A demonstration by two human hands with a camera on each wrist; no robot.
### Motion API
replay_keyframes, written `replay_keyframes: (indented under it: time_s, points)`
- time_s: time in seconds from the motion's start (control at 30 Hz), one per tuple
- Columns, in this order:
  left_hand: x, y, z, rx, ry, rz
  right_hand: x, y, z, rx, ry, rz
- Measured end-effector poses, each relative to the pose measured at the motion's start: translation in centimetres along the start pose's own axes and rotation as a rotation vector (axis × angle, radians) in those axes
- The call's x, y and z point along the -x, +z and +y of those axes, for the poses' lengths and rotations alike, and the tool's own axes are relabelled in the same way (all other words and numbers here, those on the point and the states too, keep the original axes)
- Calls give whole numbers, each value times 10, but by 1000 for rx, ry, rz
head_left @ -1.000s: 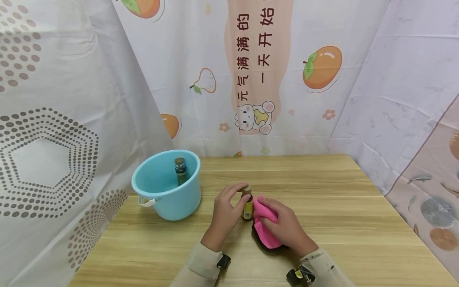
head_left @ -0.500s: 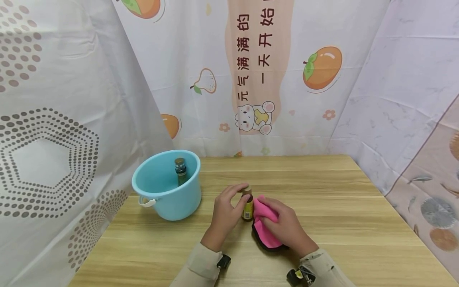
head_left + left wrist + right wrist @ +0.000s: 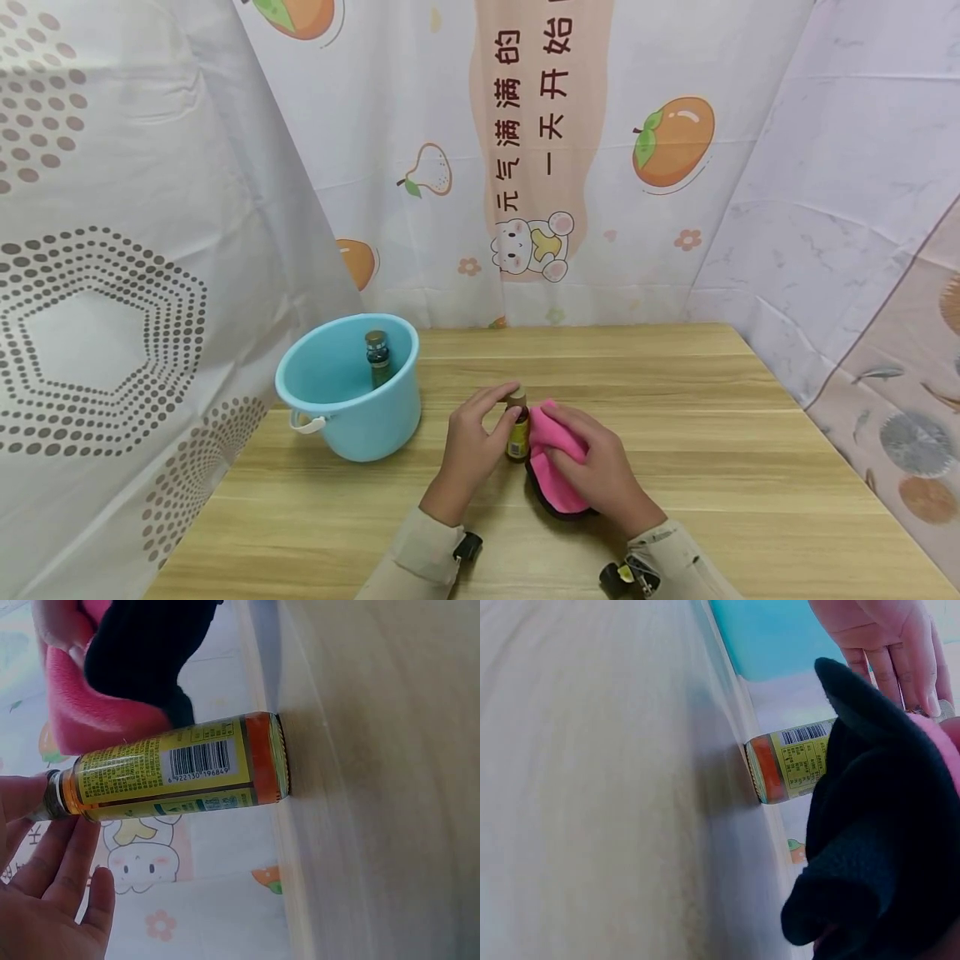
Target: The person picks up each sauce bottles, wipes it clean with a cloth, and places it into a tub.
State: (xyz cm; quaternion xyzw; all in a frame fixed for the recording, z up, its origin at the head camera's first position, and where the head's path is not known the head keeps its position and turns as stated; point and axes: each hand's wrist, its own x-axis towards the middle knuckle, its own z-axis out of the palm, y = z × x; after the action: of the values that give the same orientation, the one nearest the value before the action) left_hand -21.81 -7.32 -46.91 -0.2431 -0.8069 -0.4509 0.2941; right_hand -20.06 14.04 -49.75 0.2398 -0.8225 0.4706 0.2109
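A small glass bottle point(image 3: 517, 442) with a yellow label stands upright on the wooden table. My left hand point(image 3: 472, 437) pinches its capped neck between thumb and fingers; the left wrist view shows the barcode side of the bottle point(image 3: 172, 769). In my right hand point(image 3: 600, 467) is a bunched cloth point(image 3: 555, 454), pink on one face and black on the other. It lies against or just beside the bottle's right side. From the right wrist, the cloth's black face point(image 3: 885, 832) covers part of the bottle point(image 3: 791, 761) and most of the right hand.
A light blue bucket point(image 3: 378, 425) with a white handle grip stands at the left of the table point(image 3: 675, 392). Inside it a dark bottle point(image 3: 378, 358) with a gold-brown cap leans near the right wall. Patterned curtains point(image 3: 442, 108) hang behind and at both sides.
My right hand and the cloth have shifted slightly up along the bottle's side. The left hand and the bottle stay in about the same place.
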Motion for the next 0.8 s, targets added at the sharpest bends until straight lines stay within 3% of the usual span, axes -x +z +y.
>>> replay_keyframes:
  time_s: [0.2,0.47,0.8]
  points:
    - [0,0,-1,7,3,-3,0,-1,-1,-16,-6,14]
    - [1,0,-2,10,-47,-22,0,-2,-2,-1,-18,-2]
    - [0,0,0,23,-49,-3,0,-1,-2,12,25,-39]
